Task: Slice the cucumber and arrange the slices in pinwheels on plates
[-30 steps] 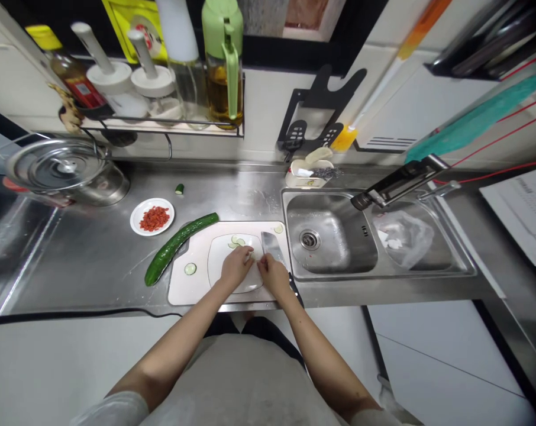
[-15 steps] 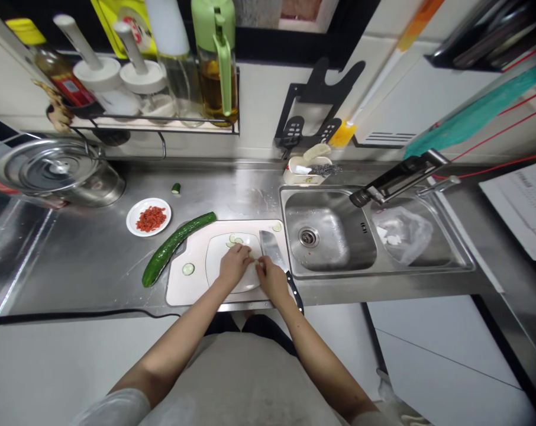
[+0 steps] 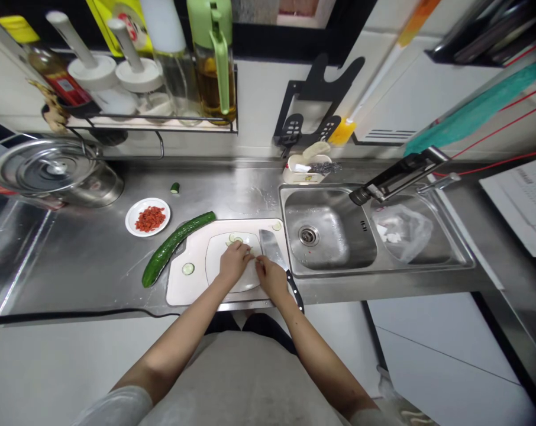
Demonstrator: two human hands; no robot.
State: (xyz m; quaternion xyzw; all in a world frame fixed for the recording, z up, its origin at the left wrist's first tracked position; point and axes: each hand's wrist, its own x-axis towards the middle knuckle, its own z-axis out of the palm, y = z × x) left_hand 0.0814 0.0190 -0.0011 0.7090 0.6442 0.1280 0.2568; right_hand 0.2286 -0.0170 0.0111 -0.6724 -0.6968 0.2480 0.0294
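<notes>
Over a white plate my left hand and my right hand meet almost fingertip to fingertip. Both have their fingers pinched on a small pale-green cucumber slice, mostly hidden by the fingers. Other thin cucumber slices lie at the plate's far side. The plate rests on a light cutting board. A kitchen knife lies to the right of the plate, its black handle by my right wrist. One round slice sits on the board's left part, another slice at its far right corner.
A long cucumber touches the board's left side. Beyond it are a plate of chopped red pieces and a cucumber end. A lidded steel pot stands far left. To the right is a double sink holding a plastic bag.
My hands stay over the plate, with only slight finger movement at the slice; the fingertips are a little further apart. The camera view has shifted slightly.
</notes>
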